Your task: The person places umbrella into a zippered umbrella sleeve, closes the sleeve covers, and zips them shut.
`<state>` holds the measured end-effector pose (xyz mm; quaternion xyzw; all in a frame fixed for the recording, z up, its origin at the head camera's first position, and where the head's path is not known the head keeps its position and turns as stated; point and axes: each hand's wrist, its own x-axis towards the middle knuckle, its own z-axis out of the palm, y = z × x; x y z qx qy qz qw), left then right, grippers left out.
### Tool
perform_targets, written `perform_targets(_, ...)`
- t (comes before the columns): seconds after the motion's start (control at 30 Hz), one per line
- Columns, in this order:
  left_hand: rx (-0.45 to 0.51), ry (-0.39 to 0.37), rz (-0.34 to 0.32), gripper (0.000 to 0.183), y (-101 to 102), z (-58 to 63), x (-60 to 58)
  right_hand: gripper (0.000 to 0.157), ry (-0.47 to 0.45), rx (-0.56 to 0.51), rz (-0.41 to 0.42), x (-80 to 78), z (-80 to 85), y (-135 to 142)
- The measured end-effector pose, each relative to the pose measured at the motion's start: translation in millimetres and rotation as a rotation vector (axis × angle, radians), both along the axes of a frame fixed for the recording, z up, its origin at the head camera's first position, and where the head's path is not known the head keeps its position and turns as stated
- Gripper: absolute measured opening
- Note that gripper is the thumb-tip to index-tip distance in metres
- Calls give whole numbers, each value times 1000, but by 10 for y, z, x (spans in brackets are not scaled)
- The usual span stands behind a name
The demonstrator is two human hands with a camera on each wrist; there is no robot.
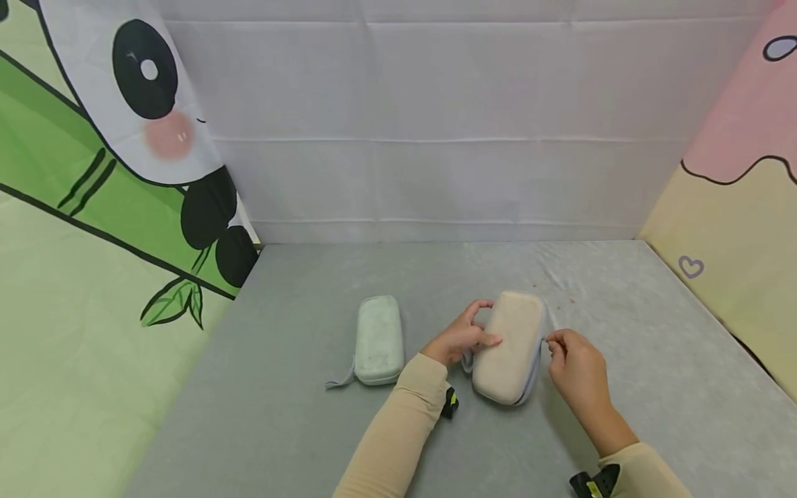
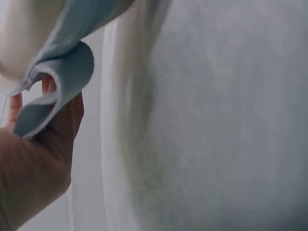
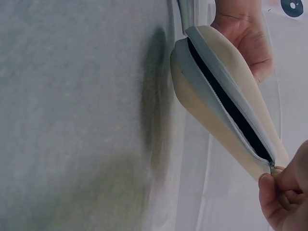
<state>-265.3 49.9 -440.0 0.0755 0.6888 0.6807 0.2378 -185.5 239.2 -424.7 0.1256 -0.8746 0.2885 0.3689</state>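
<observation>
A cream zippered case (image 1: 509,346) is held tilted above the grey table by my left hand (image 1: 463,337), its thumb across the top face and fingers around the far side. A blue-grey strap loop (image 2: 72,72) hangs from the case beside that palm in the left wrist view. My right hand (image 1: 579,366) pinches the zipper pull (image 3: 272,167) at the case's right side. In the right wrist view the zipper is parted along much of that side, showing a dark gap (image 3: 226,101). What lies inside cannot be made out.
A pale green case (image 1: 380,340) of similar shape lies flat on the grey table (image 1: 280,415), left of my left forearm. Its wrist strap (image 1: 339,382) trails toward the left. A white cloth wall (image 1: 436,124) rises behind, with printed fabric on both sides.
</observation>
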Motion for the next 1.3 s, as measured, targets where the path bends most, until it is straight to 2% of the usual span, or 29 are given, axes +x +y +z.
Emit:
perform_targets(0.37,113,-48,50,62,47,12,-2,13,34,-6,15,28,76,-30)
perform_targets(0.6,152,-68,73,60,57,25,12,12,20,-17,6,43,100,-43)
perform_targets(0.8,165,-85,149,59,85,46,22,13,-3,-25,3,47,95,-35)
perform_targets(1.07,195,-128,289,62,163,109,49,12,-43,-44,-10,41,58,-7)
perform_targets(1.3,196,-135,347,61,174,159,76,12,-75,-56,-16,36,29,13)
